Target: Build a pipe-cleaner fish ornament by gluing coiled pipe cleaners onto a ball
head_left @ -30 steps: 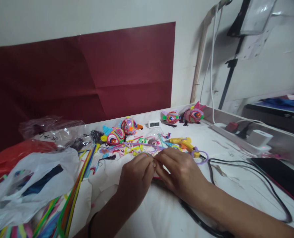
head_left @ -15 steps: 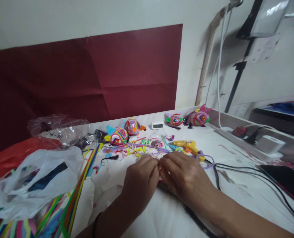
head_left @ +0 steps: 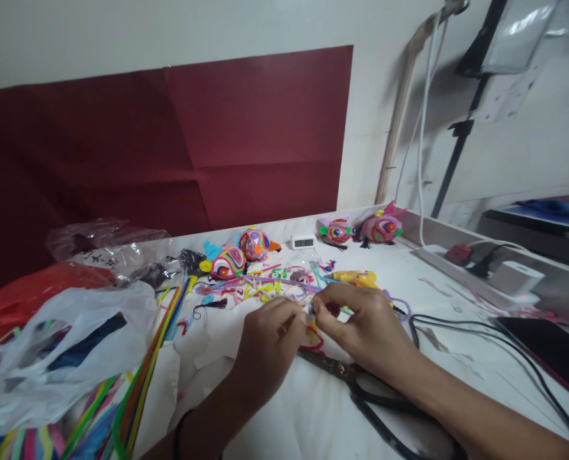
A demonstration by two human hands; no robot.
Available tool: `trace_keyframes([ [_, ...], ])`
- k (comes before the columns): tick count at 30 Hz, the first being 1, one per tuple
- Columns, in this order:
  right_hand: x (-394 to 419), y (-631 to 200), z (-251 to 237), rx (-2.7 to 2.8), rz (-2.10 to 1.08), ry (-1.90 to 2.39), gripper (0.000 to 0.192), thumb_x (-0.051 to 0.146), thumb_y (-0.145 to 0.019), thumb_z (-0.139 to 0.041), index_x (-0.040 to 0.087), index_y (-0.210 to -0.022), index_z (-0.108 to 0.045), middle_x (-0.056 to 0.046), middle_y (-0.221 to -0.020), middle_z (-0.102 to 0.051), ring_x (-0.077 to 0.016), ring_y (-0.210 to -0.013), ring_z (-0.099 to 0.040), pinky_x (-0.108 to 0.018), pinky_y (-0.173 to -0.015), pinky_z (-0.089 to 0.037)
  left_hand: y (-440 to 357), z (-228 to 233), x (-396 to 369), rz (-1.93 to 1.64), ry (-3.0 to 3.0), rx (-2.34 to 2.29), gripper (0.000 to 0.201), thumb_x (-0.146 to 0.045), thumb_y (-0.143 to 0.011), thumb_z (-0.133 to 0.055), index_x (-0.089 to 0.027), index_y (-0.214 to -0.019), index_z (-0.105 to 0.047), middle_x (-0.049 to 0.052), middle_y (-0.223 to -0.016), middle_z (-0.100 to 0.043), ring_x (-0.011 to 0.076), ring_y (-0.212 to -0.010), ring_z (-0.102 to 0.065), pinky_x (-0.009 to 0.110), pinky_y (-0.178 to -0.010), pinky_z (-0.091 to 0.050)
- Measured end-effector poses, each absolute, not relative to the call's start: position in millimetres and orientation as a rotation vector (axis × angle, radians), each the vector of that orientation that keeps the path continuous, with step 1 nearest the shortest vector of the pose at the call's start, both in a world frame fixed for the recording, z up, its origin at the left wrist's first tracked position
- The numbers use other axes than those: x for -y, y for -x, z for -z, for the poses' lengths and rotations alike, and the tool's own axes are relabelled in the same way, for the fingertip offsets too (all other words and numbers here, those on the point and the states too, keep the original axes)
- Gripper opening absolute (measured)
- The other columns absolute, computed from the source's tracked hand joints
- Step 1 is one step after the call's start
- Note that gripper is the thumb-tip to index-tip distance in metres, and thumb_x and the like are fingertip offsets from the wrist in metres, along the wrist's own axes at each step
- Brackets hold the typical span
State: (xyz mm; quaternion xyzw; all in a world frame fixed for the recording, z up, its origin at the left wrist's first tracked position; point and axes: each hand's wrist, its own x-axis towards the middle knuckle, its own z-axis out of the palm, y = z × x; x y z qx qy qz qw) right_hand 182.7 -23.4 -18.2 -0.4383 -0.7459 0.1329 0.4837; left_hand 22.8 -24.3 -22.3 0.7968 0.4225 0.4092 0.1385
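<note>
Both hands meet above the white tabletop (head_left: pixel 313 415): the left hand (head_left: pixel 268 348) and right hand (head_left: pixel 361 326) pinch, fingertip to fingertip, a small pale piece (head_left: pixel 309 311), too small to make out. Just below it lies a curled red pipe cleaner (head_left: pixel 314 343), with black-handled scissors (head_left: pixel 356 383) under the right wrist and a yellow glue gun (head_left: pixel 354 277) behind.

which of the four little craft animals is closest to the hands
The blue-finned one, leftmost of the four, beside the orange-beaked one. The other pair sits farther back right.
</note>
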Motion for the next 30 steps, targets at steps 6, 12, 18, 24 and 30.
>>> trace_keyframes([
  [6, 10, -187, 13, 1.457, -0.897, 1.17, 0.018, 0.029, -0.065, -0.058, 0.016, -0.054, -0.061, 0.001, -0.053, -0.057, -0.0114, -0.051, -0.047, -0.023, -0.049, -0.037, -19, 23, 20, -1.147, -1.857, -1.22, 0.024, -0.03, -0.084, -0.05, -0.019, -0.063, -0.057, -0.004, -0.051, -0.051, 0.0115, -0.05, -0.049, 0.023, -0.053, -0.038],
  [12, 1, -191, 11, 1.2, -1.013, 1.166, 0.018, 0.031, -0.06, -0.065, 0.016, -0.051, -0.064, 0.0, -0.05, -0.059, -0.011, -0.049, -0.047, -0.024, -0.049, -0.039, -17, 27, 12, -1.205, -1.525, -1.173, 0.023, -0.032, -0.078, -0.055, -0.018, -0.06, -0.055, -0.004, -0.043, -0.051, 0.0092, -0.042, -0.043, 0.021, -0.043, -0.035],
  [18, 4, -190, 19, 1.412, -0.669, 1.072, 0.02, 0.031, -0.074, -0.061, 0.016, -0.063, -0.066, -0.001, -0.055, -0.062, -0.0141, -0.05, -0.053, -0.026, -0.049, -0.042, -18, 27, 6, -1.192, -1.267, -1.079, 0.019, -0.028, -0.069, -0.062, -0.016, -0.084, -0.058, -0.005, -0.048, -0.055, 0.0089, -0.036, -0.044, 0.019, -0.035, -0.033],
  [24, 10, -190, 32, 1.843, 0.29, 0.666, 0.012, 0.008, -0.085, -0.055, 0.016, -0.088, -0.063, -0.008, -0.08, -0.069, -0.019, -0.075, -0.062, -0.033, -0.07, -0.05, -22, 21, 13, -1.037, -1.042, -0.882, 0.012, -0.025, -0.069, -0.059, -0.014, -0.072, -0.055, 0.0, -0.057, -0.059, 0.0083, -0.042, -0.049, 0.019, -0.038, -0.038],
  [30, 12, -196, 35, 2.011, 0.53, 0.533, 0.015, 0.013, -0.088, -0.055, 0.014, -0.102, -0.06, -0.013, -0.092, -0.071, -0.0225, -0.085, -0.064, -0.036, -0.07, -0.049, -22, 20, 15, -0.954, -0.864, -0.816, 0.019, -0.029, -0.077, -0.057, -0.011, -0.074, -0.061, 0.005, -0.062, -0.063, 0.0136, -0.052, -0.06, 0.024, -0.05, -0.049],
])
